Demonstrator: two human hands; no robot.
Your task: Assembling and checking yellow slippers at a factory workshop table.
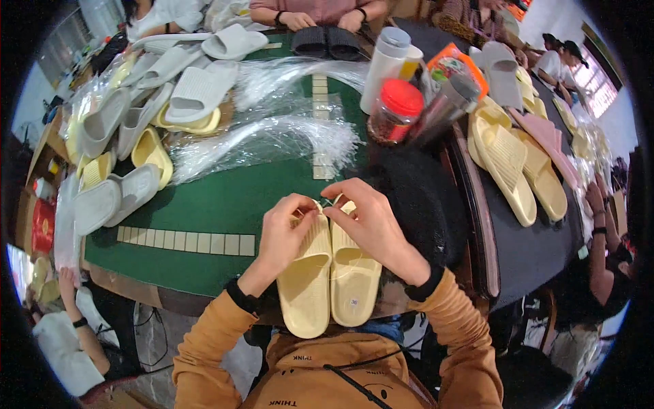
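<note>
A pair of pale yellow slide slippers (304, 293) lies side by side at the table's near edge, heels toward me. My left hand (289, 223) and my right hand (371, 221) meet over their toe ends, fingertips pinched close together. Something thin, partly white and partly dark green, shows between the fingertips, too small to name. A fine pale thread runs down between the two slippers. On the insole of the right slipper sits a small white sticker (354, 302). The hands cover part of the toes and straps.
Grey slippers (204, 92) and yellow ones pile up at left. Clear plastic bundles (266, 146) lie on the green tabletop (197, 204), beside a row of white stickers (187, 241). A red-lidded jar (395, 111) and bottles stand behind my right hand. More slippers (507, 160) lie at right; co-workers sit around.
</note>
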